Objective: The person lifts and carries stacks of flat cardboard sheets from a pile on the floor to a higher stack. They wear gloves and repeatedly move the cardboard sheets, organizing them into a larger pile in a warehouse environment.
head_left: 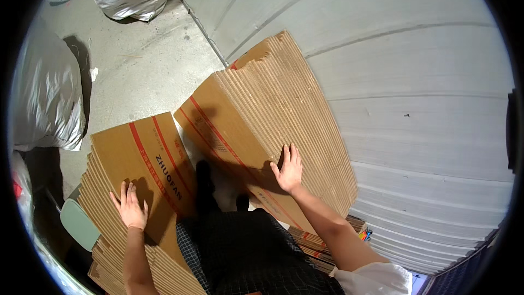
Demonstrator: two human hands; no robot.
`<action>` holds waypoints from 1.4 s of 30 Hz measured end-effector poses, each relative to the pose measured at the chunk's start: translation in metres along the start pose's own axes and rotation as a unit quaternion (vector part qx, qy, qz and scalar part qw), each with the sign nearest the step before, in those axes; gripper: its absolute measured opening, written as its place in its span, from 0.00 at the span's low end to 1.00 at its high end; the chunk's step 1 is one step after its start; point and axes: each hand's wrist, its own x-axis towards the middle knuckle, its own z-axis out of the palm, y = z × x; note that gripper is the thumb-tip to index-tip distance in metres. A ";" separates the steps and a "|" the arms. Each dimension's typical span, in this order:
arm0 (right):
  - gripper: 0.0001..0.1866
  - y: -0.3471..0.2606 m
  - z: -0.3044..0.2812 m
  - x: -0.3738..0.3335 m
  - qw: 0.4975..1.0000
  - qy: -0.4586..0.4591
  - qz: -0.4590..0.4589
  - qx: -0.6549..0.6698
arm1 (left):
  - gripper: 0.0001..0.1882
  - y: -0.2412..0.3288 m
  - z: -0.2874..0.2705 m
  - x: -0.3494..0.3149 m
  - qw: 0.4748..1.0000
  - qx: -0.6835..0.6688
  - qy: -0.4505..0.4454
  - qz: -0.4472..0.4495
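Against the pale panelled wall (415, 76), the larger stack of flattened cardboard boxes (273, 104) leaned edge-on, its corrugated edges fanned toward the person. To its left, a second stack of flat boxes (142, 158) with red stripes stood on the concrete floor (142, 60), close beside the first but apart from it. Grey filled sacks (43, 98) lay farther left and at the top. The person's right hand (288, 172) lay open, fingers spread, flat against the face of the leaning stack, gripping nothing. The left hand (130, 207), likewise open with fingers apart, pressed flat on the front sheet of the striped stack.
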 end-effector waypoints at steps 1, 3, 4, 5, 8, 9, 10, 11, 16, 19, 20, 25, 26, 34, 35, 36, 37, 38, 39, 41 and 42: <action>0.50 -0.002 0.002 -0.002 0.999 0.002 -0.013 -0.033 | 0.33 0.000 -0.001 -0.005 1.000 -0.012 -0.009 0.000; 0.51 -0.013 0.004 0.001 0.998 0.001 -0.017 -0.052 | 0.28 -0.001 0.002 -0.002 1.000 0.001 0.020 0.012; 0.51 -0.021 0.003 0.001 0.998 0.003 -0.019 -0.055 | 0.27 -0.002 0.001 -0.005 1.000 -0.004 0.001 0.002; 0.52 -0.024 0.004 -0.003 0.999 -0.006 -0.011 -0.047 | 0.26 0.000 0.000 -0.009 1.000 -0.008 -0.018 -0.006; 0.51 -0.023 -0.001 -0.004 0.999 0.010 -0.019 -0.027 | 0.21 -0.011 0.011 -0.018 0.999 0.003 0.032 0.014; 0.50 -0.016 -0.006 -0.007 1.000 0.001 -0.014 -0.018 | 0.21 -0.006 0.011 -0.015 0.999 0.004 0.028 0.017; 0.49 -0.007 -0.008 -0.012 1.000 -0.008 -0.023 -0.009 | 0.20 0.001 0.011 -0.012 0.999 0.006 0.024 0.022; 0.49 0.006 -0.009 -0.019 0.999 -0.018 -0.030 0.001 | 0.20 0.001 0.014 -0.012 0.999 0.010 0.038 0.035; 0.44 0.104 0.019 -0.104 0.995 0.044 -0.057 0.064 | 0.26 0.011 0.015 -0.020 0.997 0.077 -0.009 -0.003; 0.43 0.188 0.056 -0.201 0.991 0.060 -0.022 0.118 | 0.40 0.037 0.020 -0.027 0.992 0.111 0.056 -0.016; 0.44 0.221 0.073 -0.240 0.990 0.066 -0.025 0.122 | 0.44 0.045 0.030 -0.035 0.988 0.108 0.100 -0.035; 0.45 0.356 0.171 -0.410 0.970 -0.021 0.151 0.187 | 0.48 0.143 0.124 -0.172 0.961 0.075 0.188 -0.187; 0.44 0.369 0.180 -0.434 0.967 -0.032 0.165 0.190 | 0.48 0.161 0.146 -0.214 0.958 0.092 0.169 -0.214; 0.40 0.452 0.186 -0.462 0.993 -0.024 -0.019 0.110 | 0.51 0.264 0.195 -0.484 0.883 -0.058 0.034 -0.465; 0.42 0.466 0.205 -0.442 0.982 0.043 -0.039 0.180 | 0.51 0.265 0.195 -0.490 0.867 -0.107 0.006 -0.486; 0.46 0.444 0.180 -0.416 0.993 0.036 -0.039 0.106 | 0.51 0.268 0.197 -0.507 0.840 -0.158 -0.023 -0.518; 0.49 0.432 0.175 -0.391 0.991 0.074 -0.070 0.090 | 0.51 0.270 0.196 -0.521 0.838 -0.147 -0.028 -0.524; 0.51 0.422 0.177 -0.374 0.986 0.123 -0.074 0.080 | 0.51 0.270 0.189 -0.519 0.852 -0.132 -0.033 -0.506; 0.53 0.429 0.201 -0.367 0.990 0.103 -0.082 0.054 | 0.51 0.280 0.197 -0.532 0.868 -0.110 -0.046 -0.483; 0.56 0.411 0.218 -0.358 0.995 0.091 -0.043 -0.008 | 0.51 0.284 0.205 -0.529 0.873 -0.110 -0.048 -0.473; 0.57 0.392 0.211 -0.356 0.995 0.090 -0.020 -0.046 | 0.51 0.286 0.215 -0.534 0.875 -0.117 -0.058 -0.466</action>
